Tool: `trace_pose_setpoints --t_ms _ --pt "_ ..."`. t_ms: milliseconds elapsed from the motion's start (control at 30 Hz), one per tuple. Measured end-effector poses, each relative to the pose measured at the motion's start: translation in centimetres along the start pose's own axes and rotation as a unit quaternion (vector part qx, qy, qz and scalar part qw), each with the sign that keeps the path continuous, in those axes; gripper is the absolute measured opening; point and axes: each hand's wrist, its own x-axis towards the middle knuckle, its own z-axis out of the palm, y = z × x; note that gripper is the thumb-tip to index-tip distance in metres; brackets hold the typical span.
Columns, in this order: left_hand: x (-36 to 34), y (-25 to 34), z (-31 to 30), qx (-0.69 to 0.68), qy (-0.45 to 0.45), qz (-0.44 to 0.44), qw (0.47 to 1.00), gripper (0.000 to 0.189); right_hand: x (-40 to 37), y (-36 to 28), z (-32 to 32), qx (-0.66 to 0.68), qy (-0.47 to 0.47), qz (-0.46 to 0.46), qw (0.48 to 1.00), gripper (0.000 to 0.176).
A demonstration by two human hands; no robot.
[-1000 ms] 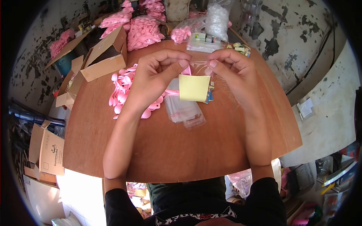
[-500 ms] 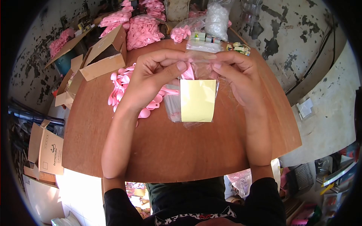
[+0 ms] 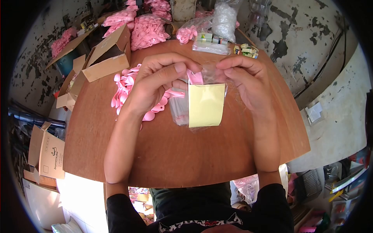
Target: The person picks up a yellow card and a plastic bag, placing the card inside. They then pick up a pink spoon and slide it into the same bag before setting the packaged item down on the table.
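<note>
A clear plastic bag hangs upright between my hands, with a pale yellow card and part of a pink spoon inside. My left hand has its fingers closed on the bag's upper left side. My right hand pinches the thin film at the upper right. Behind the card lies a stack of flat clear bags on the table. Loose pink spoons are piled by my left forearm, which hides some of them.
The brown table has an open cardboard box at its back left. Full bags of pink spoons stand at the back. Small boxes rest on a clear pack, near a bag of clear plastic.
The card and bag have shifted slightly right and down. The bag's top edge, stretched between both hands before, now stands less taut, and my left fingertips have moved right.
</note>
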Motion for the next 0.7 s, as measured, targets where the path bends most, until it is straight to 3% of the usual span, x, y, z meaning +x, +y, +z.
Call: trace_pose_setpoints --t_ms 133,200,300,467,700 --pt "-0.1 0.1 0.3 0.064 0.014 0.006 0.998 0.023 0.0 0.0 -0.1 -0.009 -0.012 -0.016 1.000 0.018" --pt "0.0 0.1 0.5 0.161 0.023 0.027 0.986 0.020 0.0 -0.2 0.0 -0.006 -0.015 -0.022 1.000 0.018" --pt "0.0 0.2 0.5 0.160 0.031 0.028 0.986 0.013 -0.1 -0.4 0.5 0.061 -0.029 -0.017 0.998 0.019" --pt "0.1 -0.1 0.6 0.135 0.029 0.034 0.990 0.011 0.0 0.1 0.9 -0.100 0.022 -0.050 0.993 0.018" --pt "0.1 -0.1 0.6 0.147 0.025 0.036 0.988 0.012 -0.2 -0.4 1.2 -0.080 0.021 -0.043 0.996 0.016"
